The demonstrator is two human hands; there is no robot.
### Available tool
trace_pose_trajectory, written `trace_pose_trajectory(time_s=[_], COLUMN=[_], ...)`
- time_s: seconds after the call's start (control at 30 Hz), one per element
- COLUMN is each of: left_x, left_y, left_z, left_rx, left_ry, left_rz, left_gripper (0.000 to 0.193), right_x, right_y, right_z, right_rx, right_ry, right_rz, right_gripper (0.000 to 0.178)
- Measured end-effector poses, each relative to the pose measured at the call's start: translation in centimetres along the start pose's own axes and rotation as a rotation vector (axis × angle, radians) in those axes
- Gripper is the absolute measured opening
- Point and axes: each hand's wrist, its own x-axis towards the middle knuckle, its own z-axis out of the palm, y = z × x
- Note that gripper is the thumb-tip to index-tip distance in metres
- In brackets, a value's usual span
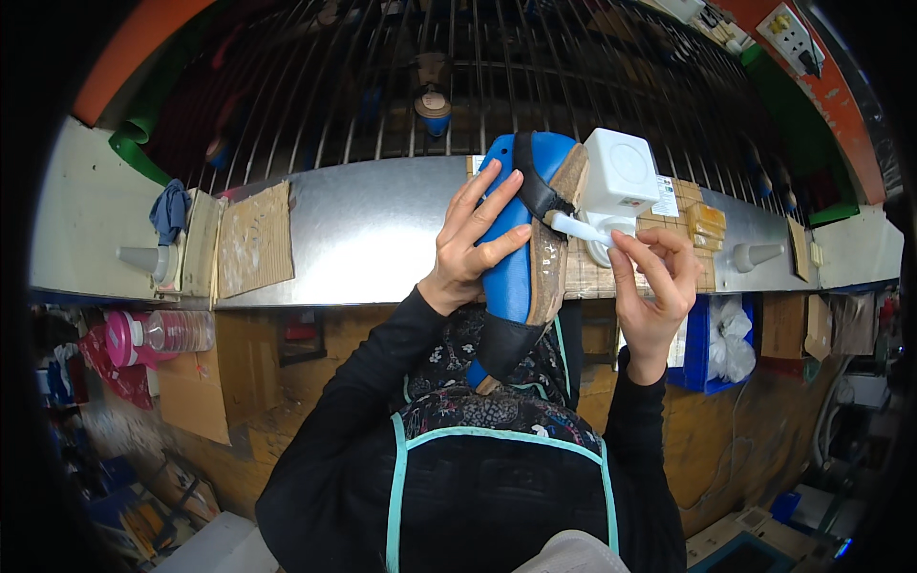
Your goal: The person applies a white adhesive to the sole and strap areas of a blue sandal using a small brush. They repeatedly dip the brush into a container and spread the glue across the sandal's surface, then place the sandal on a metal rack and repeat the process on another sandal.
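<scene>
My left hand (473,244) is closed round a sandal (540,205) with black straps and a cork-like sole, fitted on a blue shoe last (508,272). The last is held on its side, heel end toward me, over the bench's near edge. My right hand (657,286) pinches a small white brush (579,229) by its handle. The brush tip is at the sole's edge, close to the black strap; whether it touches cannot be told. Just behind the brush stands a white square container (619,170), with a round white part (600,250) at its base.
A metal bench (353,220) spans the front, with metal rollers (353,86) beyond it carrying another blue last (433,113). Cardboard (256,244) lies at left, yellow blocks (706,226) and a grey cone (757,256) at right. A blue bin (709,368) holds plastic bags below.
</scene>
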Motion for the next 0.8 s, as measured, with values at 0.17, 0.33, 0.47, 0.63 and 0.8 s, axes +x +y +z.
trace_pose_trajectory(time_s=[0.17, 0.33, 0.47, 0.63, 0.8], left_x=[0.2, 0.5, 0.8, 1.1, 1.5], left_y=[-0.2, -0.5, -0.6, -0.9, -1.2], left_z=[-0.1, -0.2, -0.4, -0.5, -0.5], left_rx=[0.006, -0.004, -0.009, 0.006, 0.017], left_ry=[-0.01, -0.01, -0.024, -0.003, 0.026], left_rz=[0.008, 0.018, 0.018, 0.035, 0.035], left_gripper=[0.05, 0.051, 0.052, 0.053, 0.052], right_x=[0.2, 0.2, 0.3, 0.1, -0.4], right_y=[0.2, 0.4, 0.9, 1.2, 1.0], right_z=[-0.5, -0.9, -0.9, -0.8, -0.7], right_rx=[0.032, 0.103, 0.197, 0.294, 0.362], right_ry=[-0.093, -0.182, -0.242, -0.269, -0.263], right_rz=[-0.016, 0.031, 0.088, 0.112, 0.156], right_gripper=[0.022, 0.019, 0.019, 0.018, 0.017])
